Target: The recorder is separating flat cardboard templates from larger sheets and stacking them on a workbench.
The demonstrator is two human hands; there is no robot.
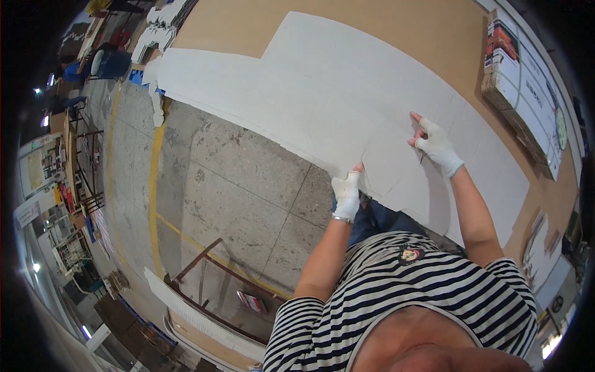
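Note:
A large white cardboard sheet (297, 93) with a stepped outline lies flat on a brown board surface (217, 28). At its near edge is my left hand (347, 195), in a white glove with bare fingertips. The thumb rests on top of the sheet, and the other fingers curl at the edge, mostly hidden. My right hand (439, 147), gloved the same way, is over the sheet farther right. Its index finger points forward and the thumb stands apart, with nothing between them. Thin crease or cut lines show in the sheet near both hands.
A strapped stack of printed cardboard (527, 90) stands at the right on the brown surface. White cut-out pieces (158, 37) are piled at the far left corner. Below on the left are a concrete floor (235, 186) with yellow lines and a metal-framed rack (201, 273).

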